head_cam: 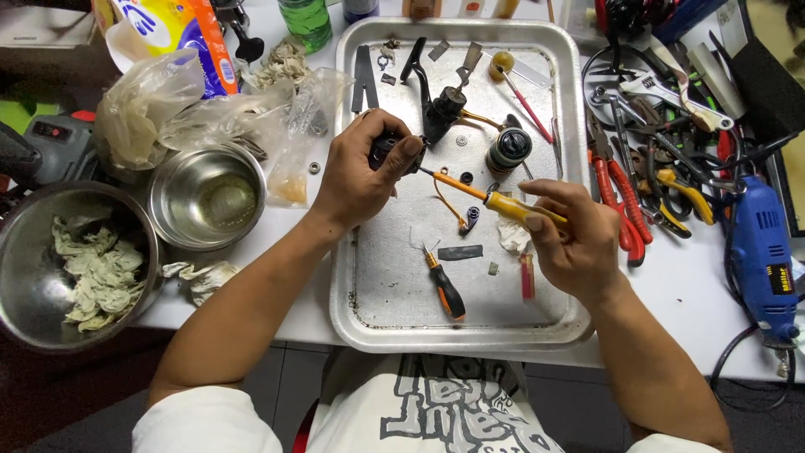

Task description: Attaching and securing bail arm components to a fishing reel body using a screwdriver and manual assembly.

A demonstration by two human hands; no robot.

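Over the dented metal tray [360, 277], left hand [360, 180] clenched round a small black reel part [387, 151], right hand [570, 239] gripping a yellow-handled screwdriver [490, 200] w/ tip at the part: prob. mid-unscrewing, steady tip seating needed next.

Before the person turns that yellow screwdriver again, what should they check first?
1. Left hand grips the small black part firmly: ok.
2. Right hand holds the yellow screwdriver by its handle: ok.
3. Screwdriver tip seated in a screw: cannot tell, fingers hide it.
4. Work is over the metal tray, so a dropped screw should stay in it: ok.
5. Loose bits lie close under the hands, like the small black screwdriver: not ok, easy to bump.
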